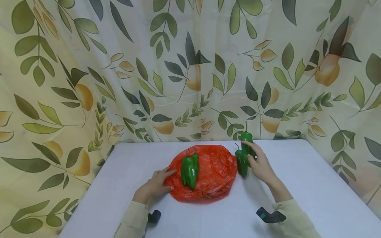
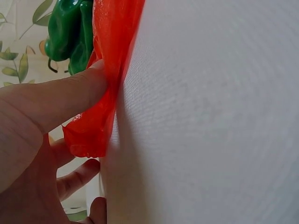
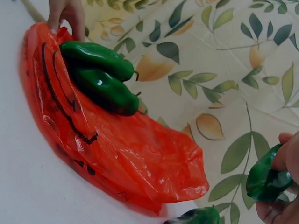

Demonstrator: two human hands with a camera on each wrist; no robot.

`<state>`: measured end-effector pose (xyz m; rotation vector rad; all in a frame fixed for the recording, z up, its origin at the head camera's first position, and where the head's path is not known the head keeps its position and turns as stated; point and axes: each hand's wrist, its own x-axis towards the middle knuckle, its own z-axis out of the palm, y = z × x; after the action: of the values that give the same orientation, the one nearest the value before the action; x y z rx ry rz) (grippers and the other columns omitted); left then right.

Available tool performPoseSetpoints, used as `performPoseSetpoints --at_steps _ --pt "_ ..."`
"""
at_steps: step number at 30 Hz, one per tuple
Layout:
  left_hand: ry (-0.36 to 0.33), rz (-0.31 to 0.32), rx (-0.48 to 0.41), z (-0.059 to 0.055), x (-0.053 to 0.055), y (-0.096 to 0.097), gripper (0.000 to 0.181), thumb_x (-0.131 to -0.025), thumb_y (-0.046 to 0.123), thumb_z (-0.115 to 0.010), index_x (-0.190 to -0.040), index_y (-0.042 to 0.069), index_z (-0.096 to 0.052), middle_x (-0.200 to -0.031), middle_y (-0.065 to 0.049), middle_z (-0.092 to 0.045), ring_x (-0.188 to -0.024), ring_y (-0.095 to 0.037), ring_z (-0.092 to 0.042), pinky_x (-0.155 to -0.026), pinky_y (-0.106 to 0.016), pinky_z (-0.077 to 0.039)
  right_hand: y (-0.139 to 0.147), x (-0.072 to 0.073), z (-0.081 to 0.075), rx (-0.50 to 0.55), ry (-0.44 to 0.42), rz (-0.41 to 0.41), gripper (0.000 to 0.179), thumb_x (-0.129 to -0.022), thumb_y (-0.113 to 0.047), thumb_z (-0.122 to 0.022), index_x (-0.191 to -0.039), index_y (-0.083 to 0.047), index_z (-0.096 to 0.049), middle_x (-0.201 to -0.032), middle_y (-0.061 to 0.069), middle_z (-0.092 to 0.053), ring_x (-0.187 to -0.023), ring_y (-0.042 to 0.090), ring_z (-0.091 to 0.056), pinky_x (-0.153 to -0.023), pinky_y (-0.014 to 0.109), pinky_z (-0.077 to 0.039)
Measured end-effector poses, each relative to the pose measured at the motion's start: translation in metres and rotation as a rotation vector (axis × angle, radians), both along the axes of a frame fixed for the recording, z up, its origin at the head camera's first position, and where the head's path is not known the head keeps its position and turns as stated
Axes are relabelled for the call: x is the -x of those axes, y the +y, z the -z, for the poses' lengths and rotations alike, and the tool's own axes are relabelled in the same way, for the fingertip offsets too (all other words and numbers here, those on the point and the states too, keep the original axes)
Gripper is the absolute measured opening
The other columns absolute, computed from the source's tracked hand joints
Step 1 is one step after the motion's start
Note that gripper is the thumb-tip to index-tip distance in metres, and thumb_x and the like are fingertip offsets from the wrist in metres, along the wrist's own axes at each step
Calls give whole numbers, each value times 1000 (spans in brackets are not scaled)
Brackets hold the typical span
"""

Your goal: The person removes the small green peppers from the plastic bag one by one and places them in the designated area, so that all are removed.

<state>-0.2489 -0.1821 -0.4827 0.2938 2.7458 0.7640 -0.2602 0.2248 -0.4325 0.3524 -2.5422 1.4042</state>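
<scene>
A red plastic bag [image 1: 214,165] lies spread on the white table, with two green peppers [image 1: 190,170] side by side on its left part. At the bag's left edge is my left hand [image 1: 157,182]; in the left wrist view its thumb [image 2: 74,95] lies on the red plastic, which passes between thumb and fingers. My right hand [image 1: 260,165] grips a green pepper [image 1: 246,137], seen between thumb and fingers in the right wrist view. Another green pepper [image 1: 241,163] lies beside it, against the bag's right edge.
Behind the white table [image 1: 125,165] hangs a curtain [image 1: 190,109] printed with leaves and fruit. Black straps or devices sit at both wrists, below the light sleeves [image 1: 134,215]. Dark markings show on the bag's front side.
</scene>
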Motion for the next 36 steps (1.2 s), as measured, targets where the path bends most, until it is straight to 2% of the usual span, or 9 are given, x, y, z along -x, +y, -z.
performPoseSetpoints --at_steps 13,23,31,36 --pt "4 1 -7 0 1 1 68 -89 28 -77 -150 32 -49 -165 -6 -34 -147 -39 -31 -104 -74 -41 8 6 1 2 -42 9 58 -97 10 -36 -152 -7 -40 -163 33 -18 -143 61 -28 -105 74 -36" --pt "-8 -6 -7 0 1 0 68 -89 29 -76 -151 34 -48 -165 -6 -32 -148 -39 -29 -103 -73 -43 13 9 8 11 -55 32 58 -95 12 -36 -151 -6 -41 -160 35 -21 -142 61 -29 -106 75 -34" --pt "6 13 -8 1 -1 1 68 -89 26 -76 -151 31 -48 -165 -8 -33 -146 -39 -31 -102 -72 -44 20 11 18 -8 -156 53 59 -96 8 -35 -153 -6 -37 -162 35 -16 -146 60 -21 -112 76 -28" --pt "4 8 2 0 -2 1 68 -89 27 -76 -151 31 -48 -165 -7 -33 -146 -39 -31 -103 -73 -44 27 14 27 -34 -225 39 62 -95 7 -37 -156 -5 -34 -163 36 -15 -148 60 -16 -113 77 -23"
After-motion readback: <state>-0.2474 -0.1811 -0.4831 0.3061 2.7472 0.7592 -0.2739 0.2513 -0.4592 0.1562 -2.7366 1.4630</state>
